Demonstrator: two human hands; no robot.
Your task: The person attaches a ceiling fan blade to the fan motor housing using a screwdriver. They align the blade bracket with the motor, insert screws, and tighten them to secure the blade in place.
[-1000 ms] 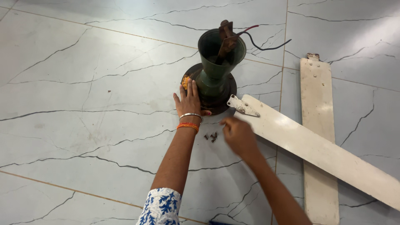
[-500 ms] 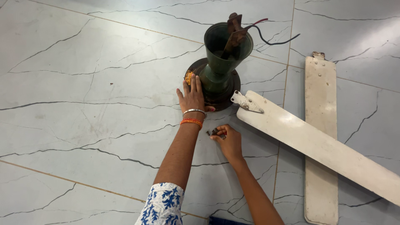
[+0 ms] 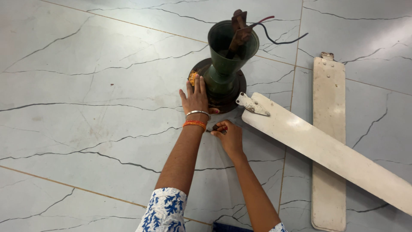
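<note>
Your right hand (image 3: 229, 135) has pulled back from the blade (image 3: 326, 154) and now pinches small screws (image 3: 214, 128) on the floor. Left hand (image 3: 196, 99) stays spread flat against the motor (image 3: 225, 64), just ahead.

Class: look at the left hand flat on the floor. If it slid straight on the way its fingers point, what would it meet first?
Probably the fan motor's dark round base; the left hand already lies against its edge.

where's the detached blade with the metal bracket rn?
Right of centre in the head view: the blade lies flat on the floor, diagonally across a second blade, its bracket beside the green motor housing.
</note>
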